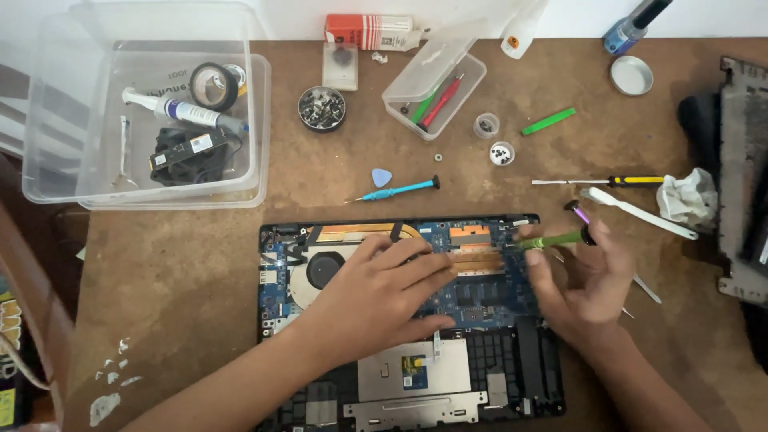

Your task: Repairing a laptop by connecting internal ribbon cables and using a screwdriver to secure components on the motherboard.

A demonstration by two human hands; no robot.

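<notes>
At bench near edge, centre: opened laptop [448,376], bottom cover off, touchpad plate and blue board exposed. Left hand [380,292] flat on board, fingers spread and straight, gripping nothing, fingertips just beside copper heat pipe [478,258], palm partly over fan [320,268]. Right hand [588,280] at laptop's right edge, fingers curled and pinched round green-handled screwdriver [552,238], shaft lying roughly level, tip toward board near heat pipe; exact contact blurred. Beyond laptop: blue screwdriver [400,190] with blue pick [382,177] just beside. Right of those: yellow-handled screwdriver [608,182], white spudger [640,212]. Far edge: screw dish [322,108], small clear case [434,80]. Far left corner: clear bin [48,120].
</notes>
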